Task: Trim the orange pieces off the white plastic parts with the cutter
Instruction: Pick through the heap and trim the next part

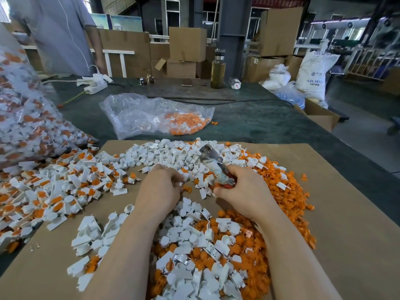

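the cardboard sheet [324, 213] is the landmark: untrimmed white-and-orange parts [54, 191] heap on its left side, cut orange pieces [287, 191] on its right. above its middle the right hand [244, 191] curls round the cutter [218, 169]; the left hand [160, 187] is curled, but what it holds i cannot tell. the fingers sit close to the blades, so a slip could nick one, or fling a scrap into the white heap.

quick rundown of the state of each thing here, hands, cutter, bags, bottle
left hand: fingers curled round a small part
right hand: grips the cutter
cutter: held, tip pointing away; blades blurred, cannot tell
clear bag: lying flat, mostly slack, orange pieces at one end
big bag: full of untrimmed parts
bottle: upright, capped
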Tool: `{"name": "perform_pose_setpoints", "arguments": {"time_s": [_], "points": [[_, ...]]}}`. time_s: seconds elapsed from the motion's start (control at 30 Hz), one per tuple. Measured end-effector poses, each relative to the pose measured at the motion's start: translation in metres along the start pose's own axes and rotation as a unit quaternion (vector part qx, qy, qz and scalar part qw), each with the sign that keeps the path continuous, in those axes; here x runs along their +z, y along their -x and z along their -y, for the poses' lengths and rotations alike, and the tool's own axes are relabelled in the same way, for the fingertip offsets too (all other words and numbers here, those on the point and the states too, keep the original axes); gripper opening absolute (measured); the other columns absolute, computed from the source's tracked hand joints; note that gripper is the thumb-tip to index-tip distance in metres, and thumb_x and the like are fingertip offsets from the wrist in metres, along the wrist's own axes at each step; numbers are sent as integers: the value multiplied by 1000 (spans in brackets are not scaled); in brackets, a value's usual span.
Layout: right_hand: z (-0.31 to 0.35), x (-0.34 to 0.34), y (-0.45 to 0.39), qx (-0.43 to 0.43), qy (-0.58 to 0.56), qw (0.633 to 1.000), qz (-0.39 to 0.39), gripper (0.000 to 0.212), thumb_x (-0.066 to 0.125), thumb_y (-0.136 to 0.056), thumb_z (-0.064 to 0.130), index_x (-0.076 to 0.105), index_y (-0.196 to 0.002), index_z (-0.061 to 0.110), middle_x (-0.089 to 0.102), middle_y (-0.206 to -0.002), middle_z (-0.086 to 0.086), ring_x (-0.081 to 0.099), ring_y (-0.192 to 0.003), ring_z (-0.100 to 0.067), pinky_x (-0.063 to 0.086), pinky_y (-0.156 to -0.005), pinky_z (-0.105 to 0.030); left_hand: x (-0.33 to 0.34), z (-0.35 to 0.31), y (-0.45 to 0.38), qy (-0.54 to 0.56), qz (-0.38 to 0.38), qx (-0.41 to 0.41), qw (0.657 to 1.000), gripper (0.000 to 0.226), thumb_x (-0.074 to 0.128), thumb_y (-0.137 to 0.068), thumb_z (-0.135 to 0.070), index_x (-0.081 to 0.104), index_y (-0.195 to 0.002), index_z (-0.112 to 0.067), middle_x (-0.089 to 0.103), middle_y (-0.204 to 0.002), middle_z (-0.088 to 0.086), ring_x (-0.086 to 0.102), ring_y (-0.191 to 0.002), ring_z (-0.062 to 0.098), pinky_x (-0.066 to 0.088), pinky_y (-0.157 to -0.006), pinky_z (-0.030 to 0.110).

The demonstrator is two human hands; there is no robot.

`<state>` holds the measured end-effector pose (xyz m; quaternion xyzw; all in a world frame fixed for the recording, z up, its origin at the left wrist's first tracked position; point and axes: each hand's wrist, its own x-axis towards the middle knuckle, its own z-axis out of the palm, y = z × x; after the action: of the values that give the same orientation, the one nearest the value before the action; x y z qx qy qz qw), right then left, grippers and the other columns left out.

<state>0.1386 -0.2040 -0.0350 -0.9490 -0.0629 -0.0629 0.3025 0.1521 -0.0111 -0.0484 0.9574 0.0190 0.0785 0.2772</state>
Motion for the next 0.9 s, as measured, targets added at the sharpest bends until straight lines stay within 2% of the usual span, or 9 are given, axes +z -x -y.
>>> {"name": "perform_pose_setpoints", "arguments": {"time_s": [0.23,0.37,0.43,0.5,0.6,0.67,0.73,0.8,0.9], "points": [[3,1,2,10,-28,998,-50,17,68,-85,40,59,-89,27,59,-83,11,54,-75,-7,34,-56,-22,-3,-3,3,15,3,-22,1000,13,70,-91,-26,70,-104,-25,50,-108,-4,49,-87,11,38,-78,25],[5,1,0,17,-47,996,-68,20,71,-83,37,56,-95,28,61,-92,9,55,-81,-7,39,-60,-22,-7,-9,4,124,-18,-34,992,5,62,-96,-27,64,-100,-30,61,-98,-14,58,-84,8,39,-63,21],[6,1,0,21,-62,995,-79,22,72,-83,35,55,-95,31,60,-91,13,55,-80,-5,39,-59,-21,-9,-13,4,221,-19,-60,973,6,60,-98,-26,65,-98,-29,66,-89,-16,64,-77,4,44,-61,20],[6,1,0,25,-74,993,-89,22,73,-82,36,56,-95,30,60,-88,15,56,-78,-5,41,-59,-21,-12,-18,6,360,-3,-102,927,10,58,-99,-23,68,-99,-26,74,-85,-9,73,-78,10,57,-75,33],[7,1,0,15,-90,990,-105,19,72,-83,36,61,-93,25,62,-84,14,57,-74,-6,43,-59,-23,-13,-24,6,478,19,-166,863,23,54,-99,-17,74,-90,-24,77,-82,2,75,-76,16,59,-84,45],[9,1,1,4,-100,989,-108,18,71,-84,36,62,-94,24,63,-85,13,58,-75,-7,48,-61,-26,-13,-25,6,494,30,-193,847,35,52,-97,-17,79,-76,-22,72,-66,1,68,-66,18,58,-75,38],[11,2,1,-3,-114,988,-106,16,70,-86,34,62,-95,23,63,-85,13,59,-76,-8,52,-65,-28,-12,-26,7,504,42,-196,840,39,52,-98,-18,80,-70,-22,63,-55,-3,54,-59,16,46,-63,33],[13,2,1,-9,-122,987,-103,15,70,-87,32,61,-96,25,62,-85,14,59,-76,-7,50,-63,-24,-11,-26,8,512,36,-194,836,37,53,-100,-20,80,-74,-16,63,-56,-3,52,-55,12,43,-58,27],[13,3,1,-20,-124,986,-109,13,69,-88,31,59,-95,27,62,-84,16,58,-75,-4,45,-60,-18,-9,-28,10,531,27,-192,825,24,57,-100,-22,77,-91,-11,68,-59,-1,63,-54,11,51,-51,23]]}}
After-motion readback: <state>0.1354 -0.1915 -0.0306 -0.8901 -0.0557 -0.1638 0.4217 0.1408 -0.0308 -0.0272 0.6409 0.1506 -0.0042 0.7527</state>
